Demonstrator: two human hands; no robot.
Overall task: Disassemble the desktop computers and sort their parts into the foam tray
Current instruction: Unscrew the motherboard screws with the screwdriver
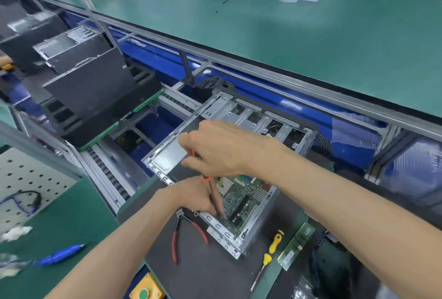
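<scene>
From the head view a good deal is hidden. The right hand (215,150) covers most of the screwdriver (212,193), so only slivers of orange handle show beside the fingers, plus the dark shaft running down below. The shaft's tip is lost among the parts at the near edge of the motherboard (246,193), just where the left hand (193,195) reaches in. The right hand's fingers are curled tight round the handle. The left hand's fingers (210,207) are bent down alongside the lower shaft, but whether they pinch it or merely steady it I cannot tell.

The open computer case (215,112) lies on a dark mat (203,270), and both hands are over its near half, with the board underneath them. The far wall of the case is partly blocked by the right wrist.

Outside the case, red-handled pliers (177,239) lie on the mat just beside its near corner. A yellow screwdriver (267,258) and a memory stick (296,243) lie to the right. To the left, black case covers (91,88) are stacked, blurred at the frame edge.
</scene>
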